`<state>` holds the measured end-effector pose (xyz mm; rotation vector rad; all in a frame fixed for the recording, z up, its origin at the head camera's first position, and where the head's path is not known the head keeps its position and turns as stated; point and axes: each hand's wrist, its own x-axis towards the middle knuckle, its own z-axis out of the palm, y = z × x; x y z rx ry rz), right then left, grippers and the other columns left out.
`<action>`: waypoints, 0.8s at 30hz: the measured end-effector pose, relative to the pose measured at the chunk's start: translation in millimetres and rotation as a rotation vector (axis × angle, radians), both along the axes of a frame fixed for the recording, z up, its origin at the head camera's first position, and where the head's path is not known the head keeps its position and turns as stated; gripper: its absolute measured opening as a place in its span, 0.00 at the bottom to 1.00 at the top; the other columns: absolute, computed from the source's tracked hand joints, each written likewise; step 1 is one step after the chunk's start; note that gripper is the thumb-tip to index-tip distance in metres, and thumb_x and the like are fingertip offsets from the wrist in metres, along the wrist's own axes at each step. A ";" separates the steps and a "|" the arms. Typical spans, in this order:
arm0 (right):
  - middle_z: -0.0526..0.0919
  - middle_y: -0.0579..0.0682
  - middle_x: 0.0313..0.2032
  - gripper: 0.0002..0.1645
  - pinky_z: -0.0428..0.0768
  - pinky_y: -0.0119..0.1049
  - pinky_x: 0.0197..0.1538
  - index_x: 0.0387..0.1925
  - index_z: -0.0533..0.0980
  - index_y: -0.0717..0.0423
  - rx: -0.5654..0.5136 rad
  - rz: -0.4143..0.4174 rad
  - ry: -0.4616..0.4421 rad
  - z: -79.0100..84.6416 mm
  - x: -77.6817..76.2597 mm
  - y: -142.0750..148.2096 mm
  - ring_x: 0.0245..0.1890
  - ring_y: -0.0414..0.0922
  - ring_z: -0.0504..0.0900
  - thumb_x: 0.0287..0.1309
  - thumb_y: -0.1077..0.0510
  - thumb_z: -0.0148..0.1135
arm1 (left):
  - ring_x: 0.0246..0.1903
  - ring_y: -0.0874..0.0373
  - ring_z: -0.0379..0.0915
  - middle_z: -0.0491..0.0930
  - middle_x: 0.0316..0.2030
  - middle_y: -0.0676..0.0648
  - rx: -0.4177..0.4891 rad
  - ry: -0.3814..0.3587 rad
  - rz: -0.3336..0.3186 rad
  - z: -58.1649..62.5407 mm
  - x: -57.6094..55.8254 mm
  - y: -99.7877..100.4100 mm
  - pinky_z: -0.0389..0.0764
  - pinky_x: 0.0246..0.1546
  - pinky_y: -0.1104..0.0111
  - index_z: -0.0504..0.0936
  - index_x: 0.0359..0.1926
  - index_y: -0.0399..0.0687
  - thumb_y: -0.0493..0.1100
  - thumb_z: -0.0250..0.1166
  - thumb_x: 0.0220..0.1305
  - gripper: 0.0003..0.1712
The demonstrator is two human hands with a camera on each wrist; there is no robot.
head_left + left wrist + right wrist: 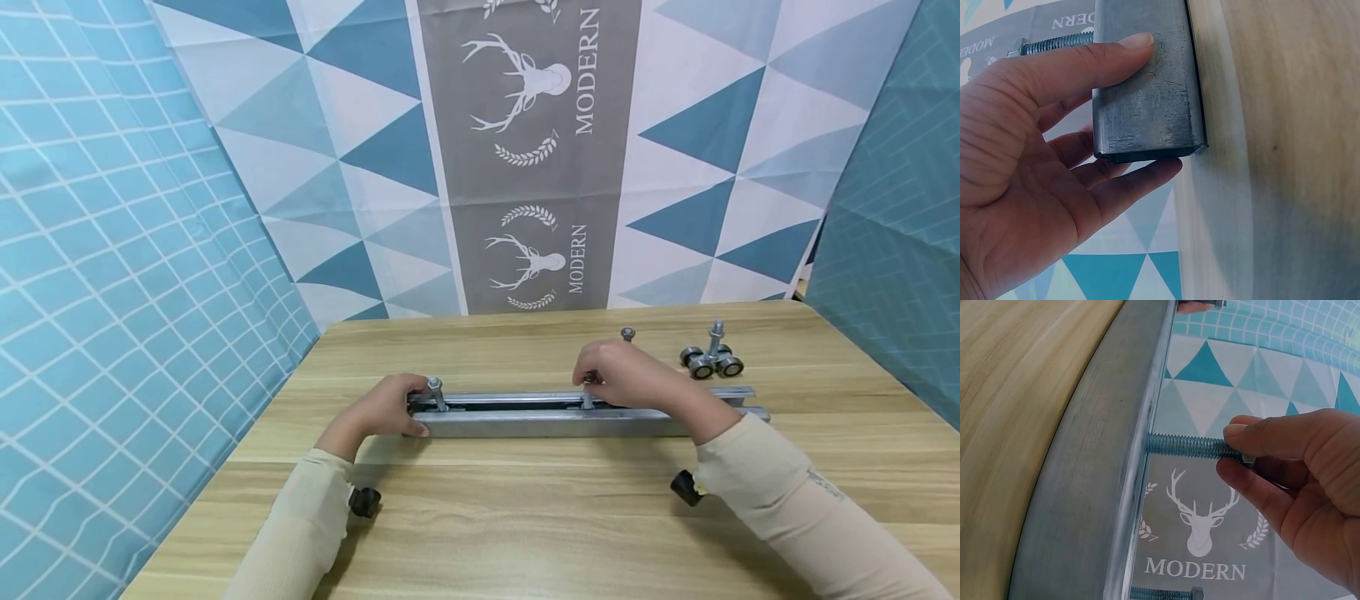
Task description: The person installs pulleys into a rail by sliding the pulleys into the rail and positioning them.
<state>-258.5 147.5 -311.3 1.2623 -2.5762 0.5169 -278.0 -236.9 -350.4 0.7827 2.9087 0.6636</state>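
A galvanized metal track rail [517, 426], slotted along its top, lies across the wooden table. My left hand [387, 405] grips its left end, thumb [1125, 56] on the front face and the other fingers behind and at the end. Close to that hand a threaded bolt [437, 394] stands up out of the slot. Further right, my right hand [628, 372] pinches the head end of another upright bolt [1185, 446] between thumb and fingers; its lower end goes down at the slot. The top of a third bolt [627, 333] shows just behind the right hand.
A roller trolley [712, 360] with several small wheels and an upright bolt stands on the table [525, 517] behind the rail's right end. Patterned cloth [540, 192] hangs behind the table. Blue tiled-pattern sheets [112, 250] line the sides. A black wrist device [365, 502] sits at each sleeve.
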 end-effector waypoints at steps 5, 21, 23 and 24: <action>0.84 0.45 0.32 0.11 0.81 0.34 0.36 0.31 0.85 0.55 0.010 0.008 0.001 1.0 -0.4 -3.8 0.33 0.39 0.81 0.49 0.73 0.69 | 0.33 0.51 0.70 0.77 0.32 0.51 0.005 0.003 -0.013 0.4 0.2 -0.3 0.70 0.36 0.60 0.78 0.34 0.46 0.36 0.81 0.41 0.21; 0.84 0.47 0.34 0.11 0.81 0.36 0.39 0.33 0.86 0.56 0.031 0.007 -0.034 5.2 -2.1 -20.6 0.35 0.41 0.82 0.51 0.72 0.67 | 0.33 0.50 0.70 0.77 0.32 0.51 0.008 0.001 -0.022 0.2 0.2 -1.0 0.71 0.36 0.60 0.78 0.35 0.45 0.37 0.81 0.41 0.21; 0.84 0.47 0.34 0.12 0.81 0.36 0.40 0.33 0.86 0.55 0.030 0.008 -0.037 5.0 -2.8 -22.4 0.35 0.41 0.82 0.50 0.73 0.67 | 0.33 0.50 0.70 0.78 0.32 0.50 0.009 0.003 -0.024 0.4 0.3 -1.1 0.70 0.36 0.60 0.78 0.35 0.46 0.37 0.81 0.41 0.21; 0.84 0.47 0.34 0.12 0.81 0.36 0.40 0.33 0.86 0.55 0.029 0.009 -0.039 5.0 -3.0 -23.3 0.35 0.41 0.81 0.50 0.73 0.67 | 0.33 0.50 0.70 0.78 0.32 0.50 0.010 0.004 -0.025 0.4 0.3 -1.1 0.70 0.36 0.60 0.78 0.35 0.46 0.37 0.81 0.41 0.21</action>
